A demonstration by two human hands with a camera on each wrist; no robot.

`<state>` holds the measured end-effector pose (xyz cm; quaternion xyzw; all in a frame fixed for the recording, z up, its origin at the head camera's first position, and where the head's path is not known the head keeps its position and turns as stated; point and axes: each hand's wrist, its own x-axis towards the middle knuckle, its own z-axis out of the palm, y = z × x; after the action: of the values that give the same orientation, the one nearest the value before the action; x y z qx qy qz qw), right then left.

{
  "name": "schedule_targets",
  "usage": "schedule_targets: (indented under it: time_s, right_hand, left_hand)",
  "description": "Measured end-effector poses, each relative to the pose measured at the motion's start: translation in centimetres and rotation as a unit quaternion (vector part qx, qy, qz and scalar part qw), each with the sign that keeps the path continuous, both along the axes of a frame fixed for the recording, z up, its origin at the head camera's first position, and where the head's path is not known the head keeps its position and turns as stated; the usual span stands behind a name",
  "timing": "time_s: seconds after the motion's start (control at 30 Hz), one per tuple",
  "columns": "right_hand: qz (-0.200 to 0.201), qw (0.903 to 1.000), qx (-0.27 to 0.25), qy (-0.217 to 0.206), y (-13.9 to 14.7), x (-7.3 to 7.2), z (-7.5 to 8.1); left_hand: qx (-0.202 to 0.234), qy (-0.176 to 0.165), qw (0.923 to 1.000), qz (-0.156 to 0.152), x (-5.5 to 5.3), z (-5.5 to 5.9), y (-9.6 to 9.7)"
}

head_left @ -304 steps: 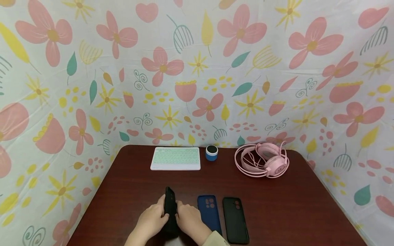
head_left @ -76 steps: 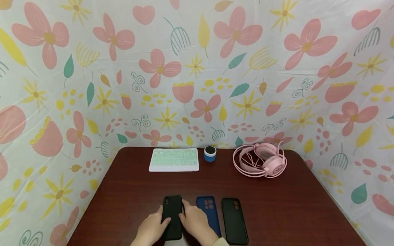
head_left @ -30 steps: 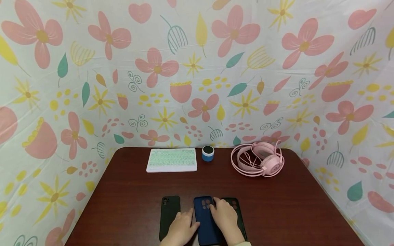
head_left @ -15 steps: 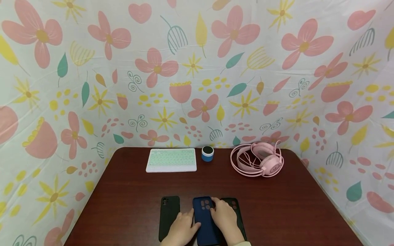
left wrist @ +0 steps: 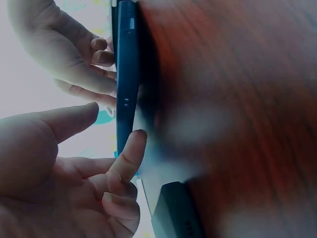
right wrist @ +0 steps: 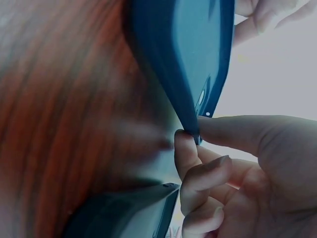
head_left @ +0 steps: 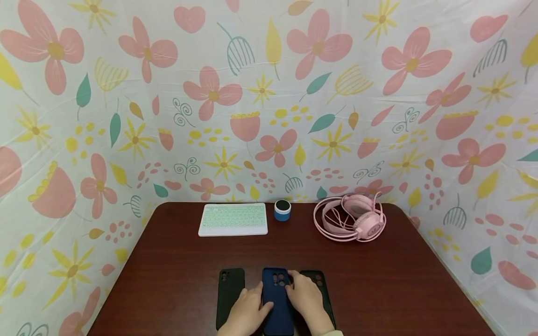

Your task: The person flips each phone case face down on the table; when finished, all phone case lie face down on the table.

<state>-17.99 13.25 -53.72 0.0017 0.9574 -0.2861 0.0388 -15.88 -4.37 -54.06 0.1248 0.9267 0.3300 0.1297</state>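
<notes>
Flowered cloth (head_left: 269, 163): hangs at 12 o'clock, behind everything.
Desk (head_left: 176, 266): dark red-brown, carries all the things.
Headphones (head_left: 369, 227): pink, approx. 1 o'clock from blue case (head_left: 278, 300).
Keyboard (head_left: 233, 219): white w/ green keys, 11 o'clock from same.
Right hand (head_left: 306, 295): thumb + finger pinch blue case at its 3 o'clock edge.
Left hand (head_left: 248, 309): by the 9 o'clock edge, thumb over it; if it really grips, cannot tell.
Blue case position: 6 o'clock part of desk, betw. both hands, camera holes toward 12.
Blue case handling: prob. light, thin, slightly flexible, not fragile; smooth back may slip. Best hold = long side rims, away from camera holes.
Black cases: left black case (head_left: 228, 298) at 9 o'clock, right black case (right wrist: 119, 215) at 3, partly hidden by hand.
Round gadget (head_left: 282, 213): blue-white, 12 o'clock, smallest.
</notes>
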Motion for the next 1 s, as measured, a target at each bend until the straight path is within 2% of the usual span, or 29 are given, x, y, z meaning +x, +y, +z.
schedule_targets:
  time_s: [0.23,0.5,0.67,1.0]
  right_hand:
    - [-0.005,0.9998,-0.012,-0.013,-0.1,-0.4,-0.4]
    - [0.015,0.9995,-0.025,-0.014,-0.2,-0.4,-0.2]
    - [0.023,0.9993,-0.029,-0.01,-0.4,-0.3,0.1]
    - [0.032,0.9992,-0.022,0.001,-1.0,-0.6,0.5]
  left_hand:
    - [0.048,0.022,0.9986,-0.002,0.2,0.8,-0.4]
    - [0.058,0.068,0.996,-0.006,0.5,1.6,-0.4]
    - [0.074,0.083,0.9938,-0.004,0.7,2.2,-0.1]
    - [0.099,0.11,0.9886,0.026,0.7,3.0,0.5]
